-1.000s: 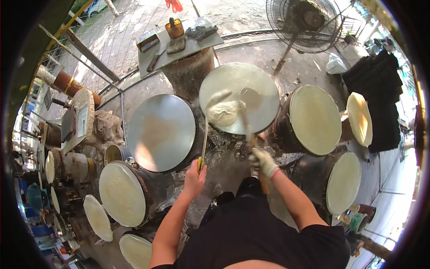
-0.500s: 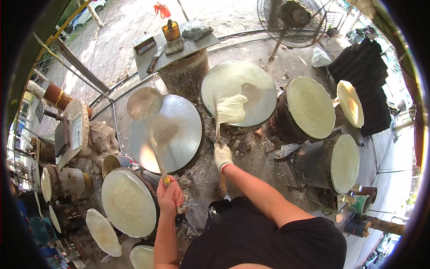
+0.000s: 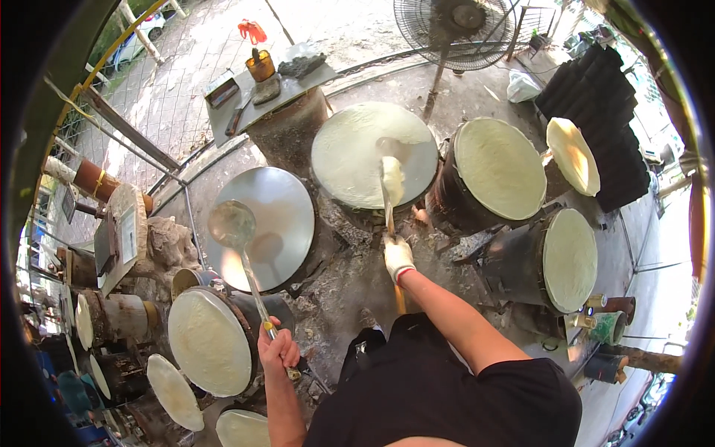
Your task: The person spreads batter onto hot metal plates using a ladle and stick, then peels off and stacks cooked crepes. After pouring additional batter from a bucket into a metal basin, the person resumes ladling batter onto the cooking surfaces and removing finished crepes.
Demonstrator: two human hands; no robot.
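My left hand [image 3: 278,350] grips the handle of a round-headed metal ladle [image 3: 232,225]. Its head hovers above a bare, shiny round griddle [image 3: 287,195]. My right hand [image 3: 398,255], in a white glove with a red-edged cuff, is closed around the handle of a long scraper [image 3: 387,203]. A lump of pale, wet batter [image 3: 392,177] clings to the scraper's far end, over a second round griddle [image 3: 424,160]. A cream-coloured layer [image 3: 350,145] coats the left and upper parts of that griddle, while its right side shows bare metal.
Other drum-mounted griddles hold pale sheets: one to the right [image 3: 500,170], one lower right [image 3: 570,261], one lower left [image 3: 210,341]. A small table [image 3: 223,123] bears a knife and an orange container. A large fan [image 3: 456,30] stands at the back, near dark corrugated sheets [image 3: 588,127].
My right hand and the scraper have moved right, and the coating now covers more of the griddle. The batter lump looks smaller. My left hand has lowered the ladle toward me.
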